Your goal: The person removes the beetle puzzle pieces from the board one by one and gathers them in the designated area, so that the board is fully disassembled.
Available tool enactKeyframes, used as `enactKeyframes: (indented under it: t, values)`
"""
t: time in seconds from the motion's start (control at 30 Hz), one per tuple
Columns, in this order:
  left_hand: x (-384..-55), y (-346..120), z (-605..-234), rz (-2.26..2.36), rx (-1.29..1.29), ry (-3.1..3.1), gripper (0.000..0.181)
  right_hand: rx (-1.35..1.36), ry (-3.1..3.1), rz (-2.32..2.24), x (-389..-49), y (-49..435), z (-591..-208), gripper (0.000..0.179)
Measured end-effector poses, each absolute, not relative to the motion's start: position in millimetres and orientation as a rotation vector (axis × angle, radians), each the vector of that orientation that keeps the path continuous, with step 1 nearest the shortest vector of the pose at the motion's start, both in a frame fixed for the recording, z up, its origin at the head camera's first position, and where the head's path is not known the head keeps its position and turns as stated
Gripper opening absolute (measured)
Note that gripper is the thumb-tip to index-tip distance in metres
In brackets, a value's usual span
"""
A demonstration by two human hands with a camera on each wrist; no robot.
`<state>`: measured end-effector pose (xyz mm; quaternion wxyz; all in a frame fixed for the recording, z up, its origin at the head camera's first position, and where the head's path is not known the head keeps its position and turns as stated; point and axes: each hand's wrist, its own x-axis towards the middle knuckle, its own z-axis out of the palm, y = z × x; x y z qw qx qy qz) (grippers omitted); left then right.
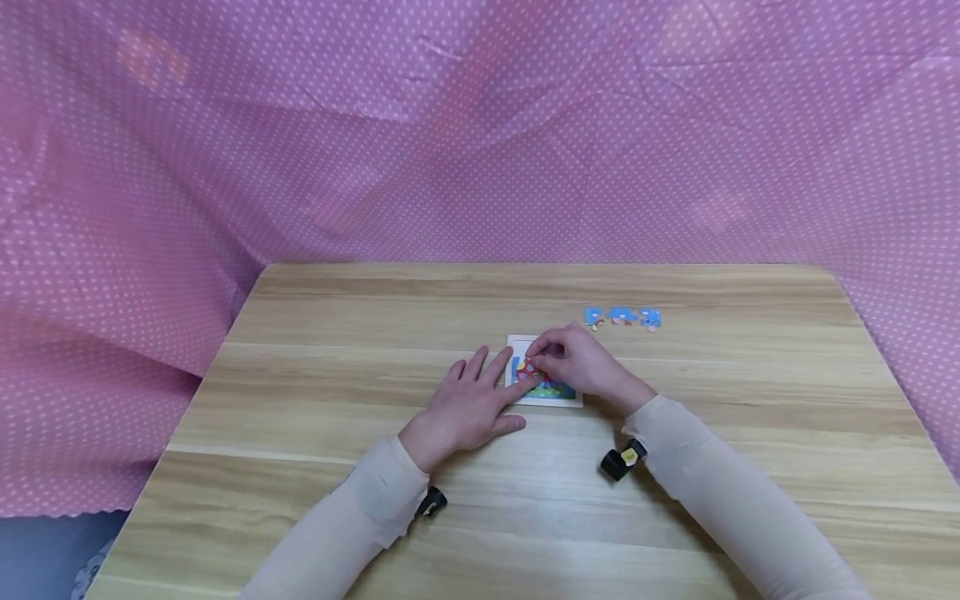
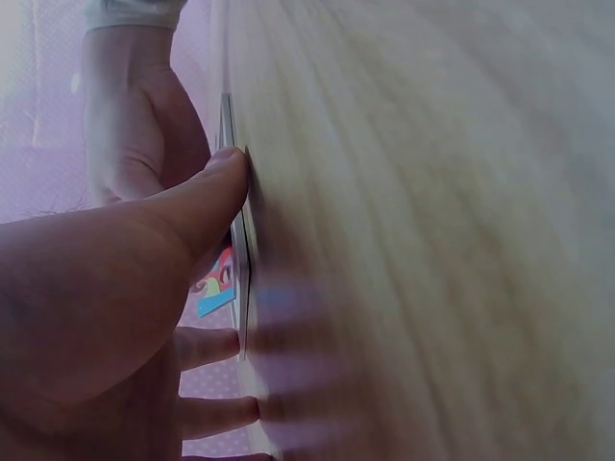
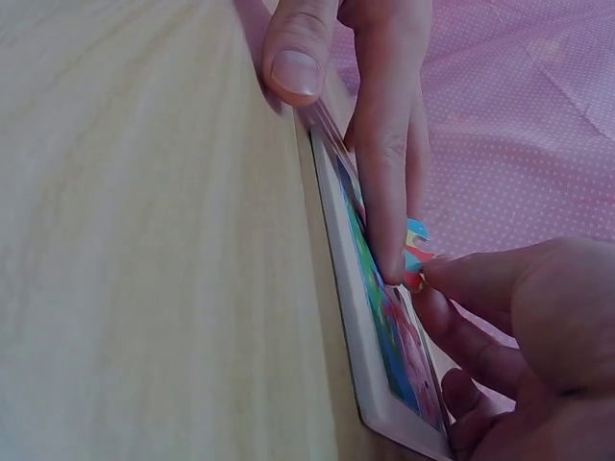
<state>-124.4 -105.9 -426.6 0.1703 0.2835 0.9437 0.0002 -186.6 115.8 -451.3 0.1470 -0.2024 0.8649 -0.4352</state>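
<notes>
Against pink white-dotted cloth (image 1: 480, 167), the spread left hand (image 1: 468, 410) is touching a white-bordered puzzle (image 3: 363, 336), only the right wrist view clearly showing the right hand (image 1: 588, 360) pinching a blue-and-red piece (image 3: 415, 257).

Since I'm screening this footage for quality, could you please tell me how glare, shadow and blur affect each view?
Head: soft, pale glare on the tabletop, near middle; left wrist: hazy, wood grain blurred, soft dark bands beside the fingers; right wrist: rather dim, wood grain softly smeared at left, though the puzzle board and dotted curtain are readable.
</notes>
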Motion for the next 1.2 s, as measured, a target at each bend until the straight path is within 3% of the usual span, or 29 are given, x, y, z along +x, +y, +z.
enactKeyframes:
  t: [1.2]
  values:
    - [-125, -105, -421, -0.045, 0.772, 2.623, 0.064, -0.323, 2.483, -1.274, -184, 104, -446, 0.015]
